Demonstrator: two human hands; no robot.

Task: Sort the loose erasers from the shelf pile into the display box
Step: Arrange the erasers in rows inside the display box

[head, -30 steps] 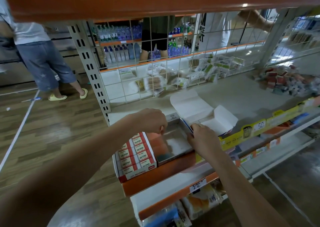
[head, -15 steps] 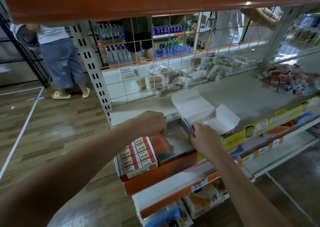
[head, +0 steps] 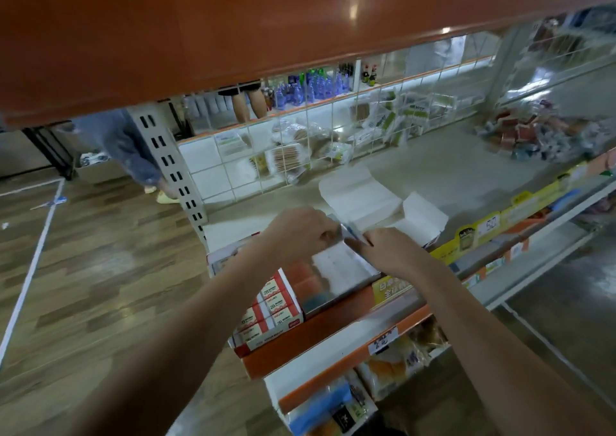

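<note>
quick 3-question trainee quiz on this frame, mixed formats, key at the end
1. True or false: the pile of loose erasers lies at the far right of the shelf.
2. The left hand and right hand meet at: A) the display box's back edge B) the pile C) the price strip.
3. Fill in: the box's white flaps are folded ____.

Key: 1 true; 2 A; 3 open

The loose eraser pile (head: pixel 533 132) at the shelf's far right is blurred, so single pieces cannot be told apart. The left hand (head: pixel 300 232) and right hand (head: pixel 386 252) hide the display box's (head: pixel 343 269) back edge and their own fingertips. Price tags (head: pixel 486 227) are unreadable.
</note>
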